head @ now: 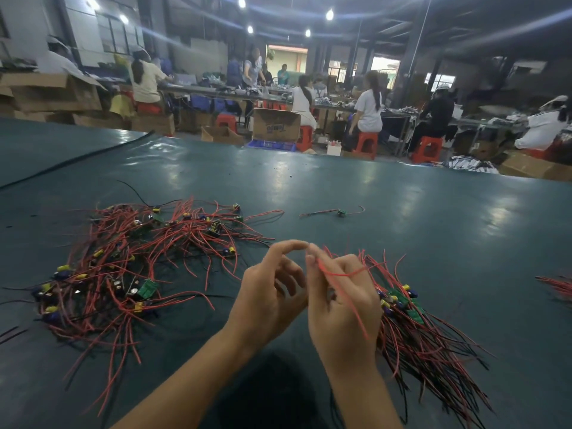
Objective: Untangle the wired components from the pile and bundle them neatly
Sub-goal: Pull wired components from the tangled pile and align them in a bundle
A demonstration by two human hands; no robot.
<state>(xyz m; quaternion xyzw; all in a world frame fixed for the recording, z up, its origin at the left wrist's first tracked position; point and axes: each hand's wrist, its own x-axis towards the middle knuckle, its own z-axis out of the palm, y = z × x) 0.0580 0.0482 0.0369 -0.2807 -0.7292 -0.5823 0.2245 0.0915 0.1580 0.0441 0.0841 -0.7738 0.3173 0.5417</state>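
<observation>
A tangled pile (130,261) of red and black wires with small green boards and yellow and blue parts lies at the left on the dark green table (402,212). A straighter bundle (427,335) of the same wired boards lies at the right, behind my right hand (340,305). That hand holds a thin red wire (337,274), which loops over its fingers and runs down across its back. My left hand (272,298) is raised beside it, thumb and forefinger curled and meeting the right fingertips at the wire's end.
One single wired board (340,211) lies apart further back on the table. More red wires (557,286) show at the right edge. A black cable (77,159) crosses the far left. Beyond the table, people sit on red stools among cardboard boxes.
</observation>
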